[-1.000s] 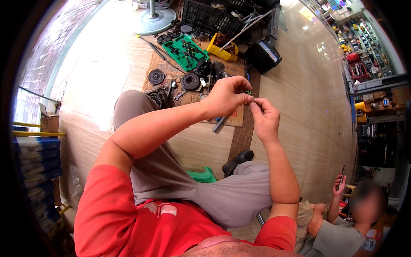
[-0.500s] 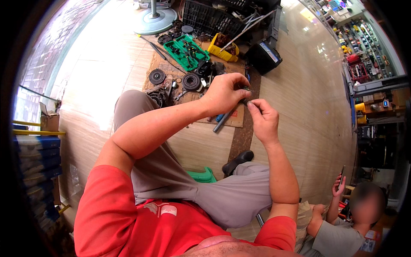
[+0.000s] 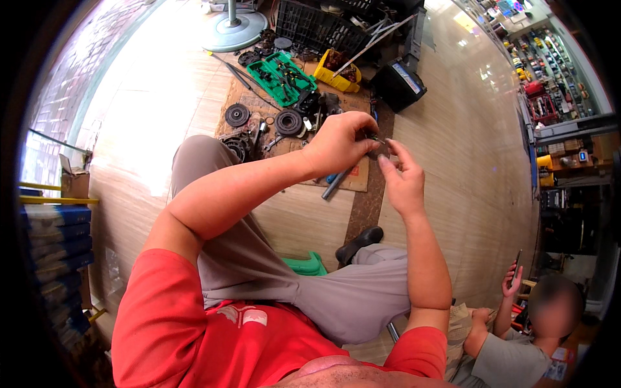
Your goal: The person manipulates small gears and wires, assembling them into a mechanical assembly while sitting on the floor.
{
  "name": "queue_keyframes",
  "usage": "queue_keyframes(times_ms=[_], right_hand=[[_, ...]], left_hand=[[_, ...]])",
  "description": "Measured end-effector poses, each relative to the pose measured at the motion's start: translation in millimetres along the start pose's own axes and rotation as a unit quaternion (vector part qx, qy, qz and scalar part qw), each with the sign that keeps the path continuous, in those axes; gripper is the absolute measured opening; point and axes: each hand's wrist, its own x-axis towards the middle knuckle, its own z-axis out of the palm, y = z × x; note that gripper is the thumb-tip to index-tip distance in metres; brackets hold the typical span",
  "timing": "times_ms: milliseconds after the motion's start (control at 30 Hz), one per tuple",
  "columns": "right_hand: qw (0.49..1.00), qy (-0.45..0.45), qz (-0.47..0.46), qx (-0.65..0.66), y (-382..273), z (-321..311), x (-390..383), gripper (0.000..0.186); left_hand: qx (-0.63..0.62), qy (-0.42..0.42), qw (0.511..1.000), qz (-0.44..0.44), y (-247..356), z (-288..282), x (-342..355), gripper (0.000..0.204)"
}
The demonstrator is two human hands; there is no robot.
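Observation:
In front of me, my left hand point(image 3: 339, 142) pinches a small dark piece with a greenish bit point(image 3: 378, 143), too small to name. My right hand point(image 3: 404, 181) reaches it from the right, index finger and thumb curved around it. Below them a metal tube point(image 3: 333, 187) lies on the stained cardboard point(image 3: 352, 182). Beyond my hands sit round black parts point(image 3: 237, 115), a wrench point(image 3: 272, 143), an open green tool case point(image 3: 278, 74) and a yellow bin of parts point(image 3: 326, 76).
A black battery-like box point(image 3: 394, 87), black crate point(image 3: 304, 29) and fan base point(image 3: 233, 35) stand behind. Green stool point(image 3: 304, 265) is under me. Another person point(image 3: 511, 359) sits at lower right holding a phone. Stacked blue boxes point(image 3: 58, 239) stand left, stocked shelves point(image 3: 550, 77) right.
My right index finger has stretched upward and spread from the thumb, and that hand has shifted slightly. My left hand has moved slightly up and left since a second ago.

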Motion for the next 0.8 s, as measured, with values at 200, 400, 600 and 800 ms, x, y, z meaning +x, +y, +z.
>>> queue_keyframes(times_ms=[200, 400, 600, 800], right_hand=[[0.998, 0.05, -0.035, -0.035, -24.9, -4.4, -0.4, 0.033], [0.967, -0.065, 0.061, 0.238, -22.5, 8.5, -6.4, 0.053], [0.944, -0.092, 0.135, 0.287, -11.3, 9.2, -7.1, 0.046], [0.987, -0.05, 0.068, 0.14, -5.3, 9.5, -6.4, 0.023]], left_hand=[[0.088, 0.009, 0.99, 0.112, 0.2, 1.9, -3.4, 0.023], [0.078, 0.018, 0.981, 0.177, -3.8, 6.6, -3.3, 0.023], [0.081, 0.015, 0.984, 0.16, 0.2, 5.0, -4.3, 0.022], [0.102, 0.014, 0.984, 0.144, -1.1, 1.0, -1.3, 0.021]])
